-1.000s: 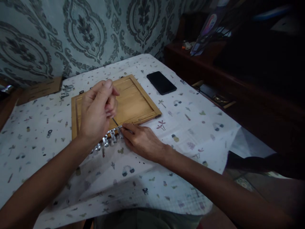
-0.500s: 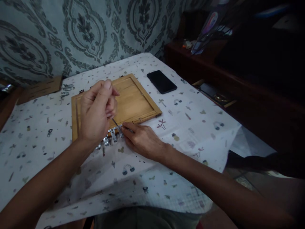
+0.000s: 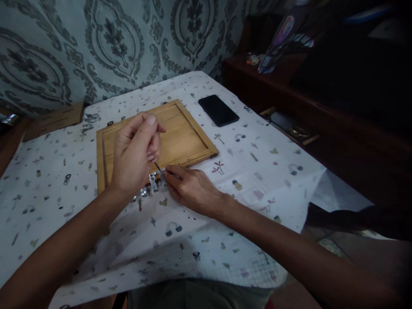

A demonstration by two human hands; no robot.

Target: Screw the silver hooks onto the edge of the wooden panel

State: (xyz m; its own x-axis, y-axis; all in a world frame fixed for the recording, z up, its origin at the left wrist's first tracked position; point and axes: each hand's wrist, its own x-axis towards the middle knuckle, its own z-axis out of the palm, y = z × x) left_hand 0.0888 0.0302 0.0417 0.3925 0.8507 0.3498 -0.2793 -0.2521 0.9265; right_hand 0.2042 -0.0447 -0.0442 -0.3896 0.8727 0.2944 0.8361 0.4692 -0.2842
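A framed wooden panel [image 3: 174, 128] lies on the patterned tablecloth, with several metal clips [image 3: 153, 182] along its near edge. My left hand [image 3: 138, 150] is above the panel, closed around a thin metal-shafted tool [image 3: 157, 166]; its handle is hidden in the fist. The shaft slants down to the rightmost clip. My right hand [image 3: 189, 186] rests at the panel's near edge, its fingertips pinched on that clip [image 3: 162, 176].
A black phone [image 3: 219, 110] lies behind and right of the panel. Flat brown cardboard [image 3: 56, 120] is at the back left. On the dark red furniture [image 3: 238, 68] at the right stands a bottle [image 3: 280, 36]. An open drawer [image 3: 291, 126] shows below it.
My left hand has shifted slightly right and down, closer to my right hand, and the tool has moved with it. My right hand has stayed in place.
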